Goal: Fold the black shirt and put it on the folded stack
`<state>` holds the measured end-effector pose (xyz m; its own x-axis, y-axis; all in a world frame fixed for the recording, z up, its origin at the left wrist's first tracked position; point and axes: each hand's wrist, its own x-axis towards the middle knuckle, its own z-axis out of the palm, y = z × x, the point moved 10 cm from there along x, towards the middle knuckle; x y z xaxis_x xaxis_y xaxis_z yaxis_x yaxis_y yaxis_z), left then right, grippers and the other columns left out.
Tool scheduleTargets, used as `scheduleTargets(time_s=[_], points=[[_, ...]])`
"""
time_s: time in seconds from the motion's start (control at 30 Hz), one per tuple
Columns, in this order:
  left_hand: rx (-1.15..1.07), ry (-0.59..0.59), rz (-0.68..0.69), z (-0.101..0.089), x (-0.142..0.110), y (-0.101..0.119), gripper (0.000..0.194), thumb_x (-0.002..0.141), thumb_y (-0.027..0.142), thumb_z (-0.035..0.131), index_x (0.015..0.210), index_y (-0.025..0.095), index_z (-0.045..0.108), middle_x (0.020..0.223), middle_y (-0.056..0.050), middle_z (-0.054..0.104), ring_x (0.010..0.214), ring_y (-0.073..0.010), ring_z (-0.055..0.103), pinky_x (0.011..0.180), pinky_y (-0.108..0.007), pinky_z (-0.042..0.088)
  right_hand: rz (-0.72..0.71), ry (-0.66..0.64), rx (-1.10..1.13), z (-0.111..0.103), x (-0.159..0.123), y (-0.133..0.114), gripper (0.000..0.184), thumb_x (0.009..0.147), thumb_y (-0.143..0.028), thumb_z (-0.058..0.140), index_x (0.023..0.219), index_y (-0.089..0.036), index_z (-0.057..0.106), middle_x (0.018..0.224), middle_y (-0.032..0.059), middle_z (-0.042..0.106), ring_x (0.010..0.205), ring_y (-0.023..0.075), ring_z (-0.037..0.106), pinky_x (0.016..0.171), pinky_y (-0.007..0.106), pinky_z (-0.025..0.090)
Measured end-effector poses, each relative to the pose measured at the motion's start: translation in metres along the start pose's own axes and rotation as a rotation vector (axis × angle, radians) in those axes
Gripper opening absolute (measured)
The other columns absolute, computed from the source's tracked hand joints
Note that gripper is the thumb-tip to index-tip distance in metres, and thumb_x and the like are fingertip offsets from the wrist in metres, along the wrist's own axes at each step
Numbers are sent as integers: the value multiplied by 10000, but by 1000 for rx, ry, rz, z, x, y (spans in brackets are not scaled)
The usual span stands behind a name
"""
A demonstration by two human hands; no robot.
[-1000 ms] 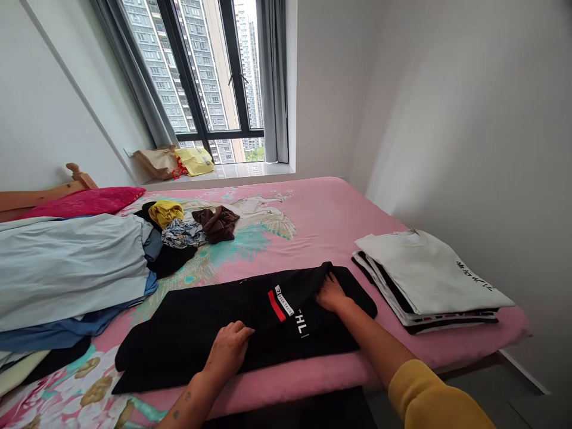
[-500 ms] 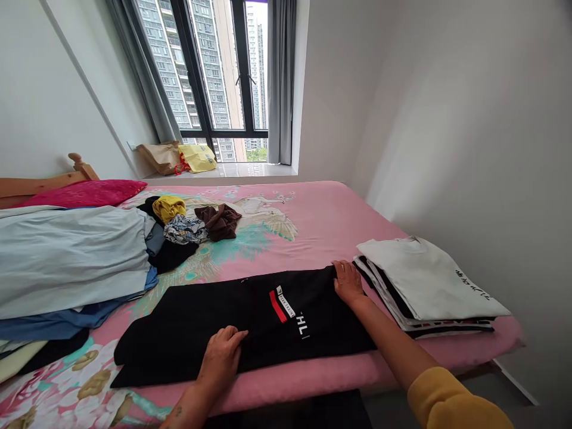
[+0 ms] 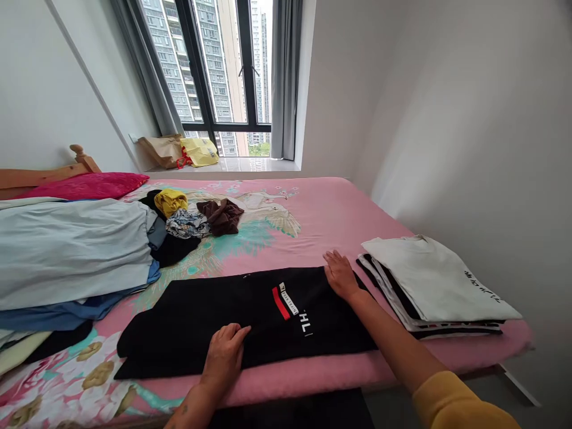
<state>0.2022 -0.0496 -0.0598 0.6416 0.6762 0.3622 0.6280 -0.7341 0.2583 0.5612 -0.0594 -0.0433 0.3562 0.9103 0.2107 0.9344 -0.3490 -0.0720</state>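
A black T-shirt [image 3: 201,322] lies folded lengthwise in a long strip along the bed's near edge. Its print shows a red bar and white letters. At the middle of the strip's near side, my left hand [image 3: 227,351] rests with bent fingers drawn together and the thumb pointing right, closed on the cloth. My right hand [image 3: 340,275] lies over the far edge toward the right end, fingers stretched out and flat, palm down. Right of it stands a stack of folded shirts, a white T-shirt [image 3: 438,277] with dark lettering on top.
Pink floral bedding [image 3: 313,220] covers the bed. At left lies a heap of clothes under a pale blue garment [image 3: 71,250]. Beyond it are a yellow bundle [image 3: 170,202], a patterned bundle [image 3: 186,224] and a brown bundle [image 3: 221,215]. A wall [image 3: 469,149] borders the right side.
My right hand has slid slightly left along the shirt's far edge, and its fingers have straightened. My left hand keeps its place on the cloth. The view has shifted a little.
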Motion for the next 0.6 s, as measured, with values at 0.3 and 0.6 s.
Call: scheduleTargets(time_s=[0.3, 0.6], points=[[82, -72, -118, -32, -15, -20, 469, 699, 25, 451, 1067, 244, 642, 1063, -63, 608, 1051, -218, 528, 1055, -493, 255, 102, -331, 13, 92, -37, 2, 662, 908, -513, 137, 1462, -154, 186, 1534, 32, 149, 1412, 209, 75, 1118, 553, 50], [353, 86, -423, -120, -57, -167, 578, 625, 21, 425, 1128, 220, 630, 1269, -91, 551, 1228, -273, 444, 1056, -519, 222, 108, -302, -27, 88, -37, -1, 661, 907, -513, 110, 1460, -161, 193, 1531, 13, 166, 1412, 191, 77, 1126, 542, 56]])
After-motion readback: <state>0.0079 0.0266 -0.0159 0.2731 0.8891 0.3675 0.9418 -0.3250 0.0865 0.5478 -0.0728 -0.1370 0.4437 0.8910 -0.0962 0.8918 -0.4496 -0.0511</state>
